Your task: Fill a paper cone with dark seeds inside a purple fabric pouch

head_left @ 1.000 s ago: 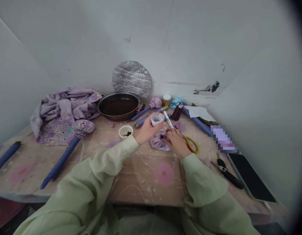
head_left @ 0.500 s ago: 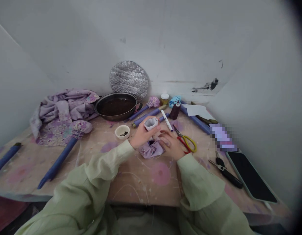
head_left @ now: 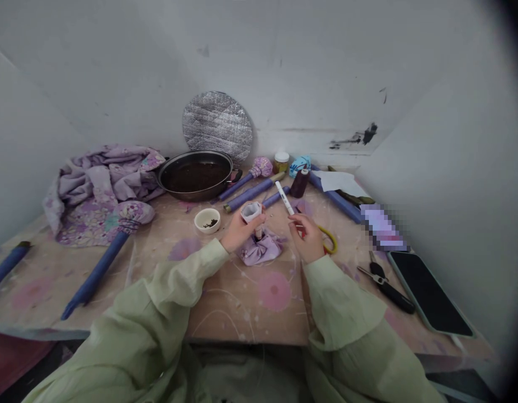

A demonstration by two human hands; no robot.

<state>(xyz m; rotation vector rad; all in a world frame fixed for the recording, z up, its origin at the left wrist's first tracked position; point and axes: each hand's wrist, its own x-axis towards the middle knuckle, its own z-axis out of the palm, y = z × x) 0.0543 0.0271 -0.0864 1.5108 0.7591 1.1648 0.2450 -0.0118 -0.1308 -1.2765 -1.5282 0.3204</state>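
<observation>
Lilac cloth sits bunched on table btwn both hands, just below a pale cup, mouth up. L hand is curled round cup, holding it. R hand is half closed, fingertips at lower end of white pen; can't tell if gripped. Scissors partly hidden behind R hand. Bowl w/ dark bits nr L hand.

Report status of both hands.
Left hand holding pale cup-like piece. Right hand at white marker, grip unclear. Gathered purple cloth below. Scissors partly hidden behind right hand.
</observation>
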